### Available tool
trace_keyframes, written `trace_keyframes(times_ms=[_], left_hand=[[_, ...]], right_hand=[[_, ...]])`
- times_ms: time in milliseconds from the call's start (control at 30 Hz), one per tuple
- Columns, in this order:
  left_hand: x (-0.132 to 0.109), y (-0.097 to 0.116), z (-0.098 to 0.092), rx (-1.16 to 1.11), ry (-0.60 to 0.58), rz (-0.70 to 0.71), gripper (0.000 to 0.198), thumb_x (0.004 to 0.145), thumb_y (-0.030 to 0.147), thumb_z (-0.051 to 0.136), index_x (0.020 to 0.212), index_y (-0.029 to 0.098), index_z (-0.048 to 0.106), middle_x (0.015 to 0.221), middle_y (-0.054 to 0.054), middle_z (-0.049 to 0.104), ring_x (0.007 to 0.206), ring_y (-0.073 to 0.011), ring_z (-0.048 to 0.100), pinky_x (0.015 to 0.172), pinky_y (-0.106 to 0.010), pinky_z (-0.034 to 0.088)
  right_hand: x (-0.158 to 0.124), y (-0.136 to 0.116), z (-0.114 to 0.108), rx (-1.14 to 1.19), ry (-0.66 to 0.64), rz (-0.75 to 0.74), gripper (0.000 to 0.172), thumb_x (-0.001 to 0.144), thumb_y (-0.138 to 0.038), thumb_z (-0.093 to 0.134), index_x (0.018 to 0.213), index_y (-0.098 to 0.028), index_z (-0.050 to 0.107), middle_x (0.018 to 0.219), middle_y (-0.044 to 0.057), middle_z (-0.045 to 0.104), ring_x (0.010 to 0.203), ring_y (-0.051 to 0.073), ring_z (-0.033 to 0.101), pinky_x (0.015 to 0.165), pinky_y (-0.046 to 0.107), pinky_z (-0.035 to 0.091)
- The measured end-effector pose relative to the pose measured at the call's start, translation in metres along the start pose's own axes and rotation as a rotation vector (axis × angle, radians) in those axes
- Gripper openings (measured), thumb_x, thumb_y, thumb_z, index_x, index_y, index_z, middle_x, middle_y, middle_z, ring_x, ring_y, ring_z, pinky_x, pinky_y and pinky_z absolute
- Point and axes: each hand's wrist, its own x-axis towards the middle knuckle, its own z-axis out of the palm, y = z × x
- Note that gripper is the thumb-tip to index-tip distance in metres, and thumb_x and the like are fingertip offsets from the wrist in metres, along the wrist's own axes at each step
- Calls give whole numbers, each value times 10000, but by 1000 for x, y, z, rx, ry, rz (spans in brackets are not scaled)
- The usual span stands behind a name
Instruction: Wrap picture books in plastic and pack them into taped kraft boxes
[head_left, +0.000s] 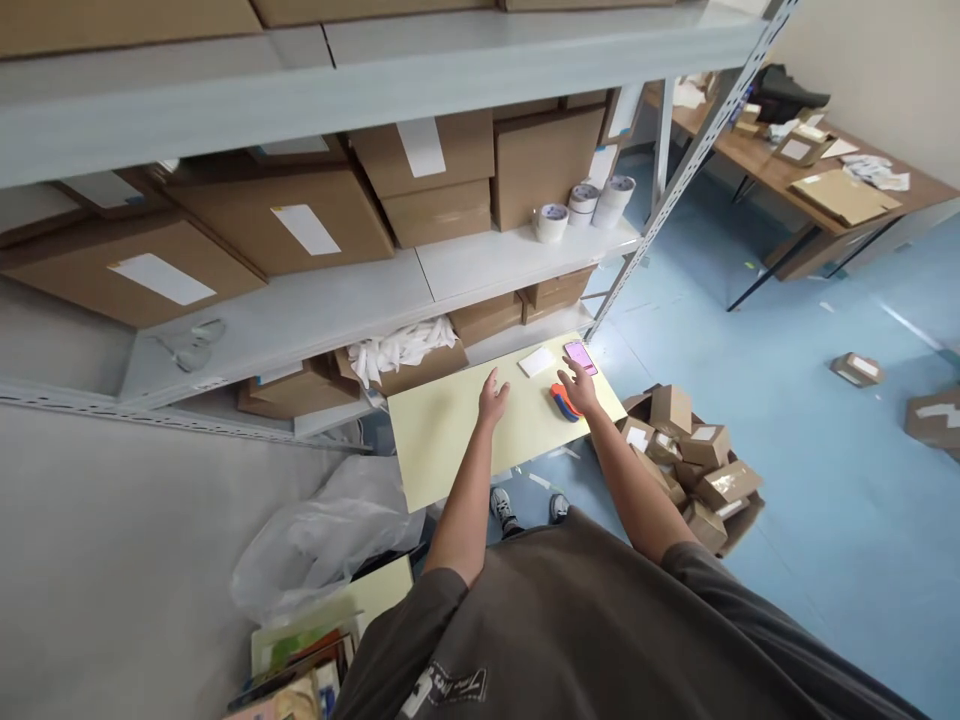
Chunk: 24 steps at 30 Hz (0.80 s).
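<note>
Above the middle of a pale yellow tabletop, my left hand is open, fingers apart and holding nothing. My right hand is open too, with its fingers spread beside a phone whose screen is lit pink. Whether the fingers touch the phone I cannot tell. Just left of that hand lies an orange and blue tool, partly covered by the wrist; its kind is not clear. A small white stack of paper or labels rests between my hands, toward the far edge.
A grey metal shelf holds cardboard boxes and rolls of tape. Right of the tabletop, a large carton is heaped with small boxes. Plastic sheeting lies at left. A brown desk stands far right.
</note>
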Motion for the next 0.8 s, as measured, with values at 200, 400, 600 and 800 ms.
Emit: trace_keyframes(times_ms=[200, 400, 600, 800], left_hand=[[-37, -21, 46, 60, -3, -19, 352, 961, 219, 650, 1303, 196, 731, 1443, -136, 689, 1400, -269, 599, 1177, -426, 484], [-75, -59, 101, 94, -23, -111, 383, 938, 148, 639, 1310, 185, 720, 1416, -140, 707, 1333, -250, 648, 1153, -412, 504], [-103, -98, 139, 130, 6, -171, 340, 948, 190, 646, 1276, 198, 740, 1370, -130, 732, 1263, -241, 686, 1127, -410, 529], [-120, -107, 153, 105, 37, -167, 320, 934, 189, 641, 1233, 188, 757, 1265, -128, 774, 1141, -232, 734, 1086, -411, 557]], right_hand=[[-18, 53, -22, -237, -63, 142, 494, 987, -410, 574, 1413, -176, 660, 1459, 156, 673, 1350, 307, 633, 1154, 463, 498], [-29, 112, -19, -442, -294, 131, 341, 1005, -310, 543, 1269, -178, 713, 1287, 136, 744, 1197, 281, 687, 1052, 371, 525], [-32, 148, 12, -591, -506, 168, 549, 973, -291, 611, 1472, -67, 560, 1429, 234, 651, 1319, 331, 602, 1119, 399, 449], [-28, 157, 33, -724, -508, 210, 628, 1001, -355, 607, 1508, -6, 480, 1545, 328, 521, 1424, 394, 502, 1174, 474, 356]])
